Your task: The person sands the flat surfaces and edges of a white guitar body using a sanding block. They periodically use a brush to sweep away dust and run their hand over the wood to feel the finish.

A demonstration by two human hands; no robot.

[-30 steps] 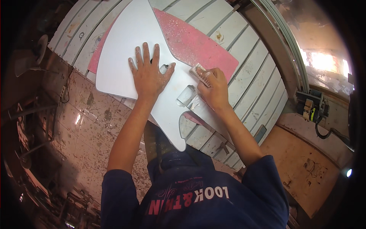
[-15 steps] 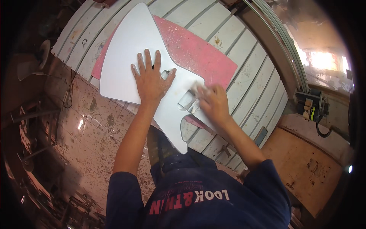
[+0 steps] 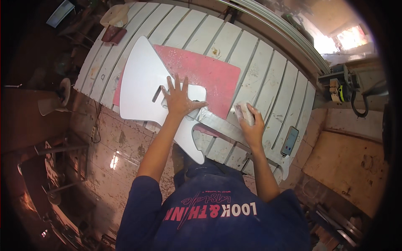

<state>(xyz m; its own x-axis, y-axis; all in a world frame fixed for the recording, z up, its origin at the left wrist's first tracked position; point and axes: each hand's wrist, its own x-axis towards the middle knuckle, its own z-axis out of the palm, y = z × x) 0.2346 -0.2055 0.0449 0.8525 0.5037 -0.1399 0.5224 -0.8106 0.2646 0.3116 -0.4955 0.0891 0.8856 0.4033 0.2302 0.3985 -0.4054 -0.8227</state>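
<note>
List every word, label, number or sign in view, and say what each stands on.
Dark blue shirt: bold white and pink-red lettering with smaller pink lines; wording not copied out.
Phone-like device on the slatted table: lit screen, its marks too small to read.
White guitar-shaped body: none visible.

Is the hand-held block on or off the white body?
Off: the right hand holds the block aside, pink sheet showing between block and body.

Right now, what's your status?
Left hand spread on white guitar body. Right hand gripping dusty block, clear of body. Phone lies farther right.
</note>
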